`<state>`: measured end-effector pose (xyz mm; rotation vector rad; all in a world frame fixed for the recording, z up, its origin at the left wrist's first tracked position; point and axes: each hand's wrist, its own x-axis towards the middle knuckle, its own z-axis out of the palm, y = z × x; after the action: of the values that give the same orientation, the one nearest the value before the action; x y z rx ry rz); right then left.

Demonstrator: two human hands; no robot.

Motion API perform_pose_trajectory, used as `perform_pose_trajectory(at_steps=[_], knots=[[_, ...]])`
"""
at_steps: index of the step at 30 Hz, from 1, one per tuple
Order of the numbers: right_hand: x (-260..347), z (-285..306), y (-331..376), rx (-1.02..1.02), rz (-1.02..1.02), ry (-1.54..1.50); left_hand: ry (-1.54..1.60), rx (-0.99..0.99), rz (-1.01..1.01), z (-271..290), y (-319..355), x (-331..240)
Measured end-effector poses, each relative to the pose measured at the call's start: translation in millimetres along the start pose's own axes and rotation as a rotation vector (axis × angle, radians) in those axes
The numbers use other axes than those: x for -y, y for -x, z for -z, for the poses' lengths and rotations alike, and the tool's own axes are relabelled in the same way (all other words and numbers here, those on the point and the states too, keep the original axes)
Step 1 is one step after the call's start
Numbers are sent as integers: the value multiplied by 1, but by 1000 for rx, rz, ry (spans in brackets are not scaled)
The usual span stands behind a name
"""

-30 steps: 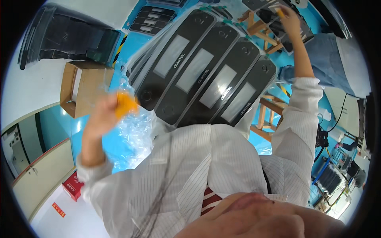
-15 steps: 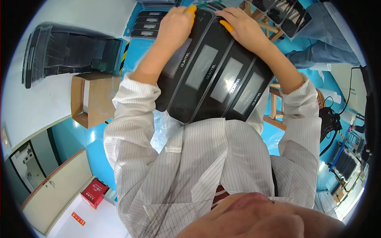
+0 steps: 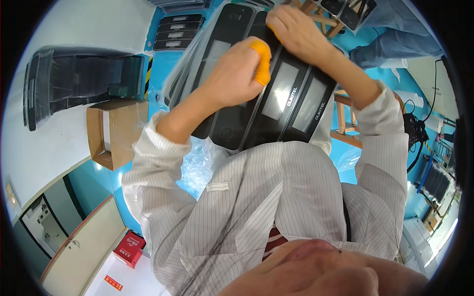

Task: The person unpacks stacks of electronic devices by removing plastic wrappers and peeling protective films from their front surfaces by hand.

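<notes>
Several long black panels with pale grey windows lie side by side across my lap, angled away from me. My left hand is curled above the middle panels, with orange coverings on its fingers. What it holds, if anything, is hidden. My right hand bends its fingers round the far end of a black panel; an orange covering shows on one digit. Clear plastic film hangs under the panels on the left.
Plastic-wrapped panels and an open cardboard box stand at the left. More panels lie on the blue floor ahead. A wooden stool is at the right, near another person's jeans-clad legs.
My left hand has left the panels' far end and come nearer to me over the middle ones. My right hand stays at the far end. The leftmost panels have spread apart.
</notes>
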<state>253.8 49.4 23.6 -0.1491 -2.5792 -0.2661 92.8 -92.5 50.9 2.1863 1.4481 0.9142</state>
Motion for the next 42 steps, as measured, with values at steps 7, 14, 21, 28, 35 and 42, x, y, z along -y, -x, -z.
perform_pose_trajectory(at_steps=[7,14,21,28,35,42], knots=[[45,55,23,-63,-410,-649,63,90,246,-17,10,10],[-17,31,49,124,-298,-176,225,-12,166,-15,-2,-1],[-30,36,39,112,-86,-55,-16,-106,23,-26,-26,19],[-35,41,35,142,103,-3,86,-193,99,-38,-30,19],[-37,41,39,265,61,55,0,27,457,-48,-45,15],[19,47,72,-42,-27,-305,-140,0,171,-50,-30,3]])
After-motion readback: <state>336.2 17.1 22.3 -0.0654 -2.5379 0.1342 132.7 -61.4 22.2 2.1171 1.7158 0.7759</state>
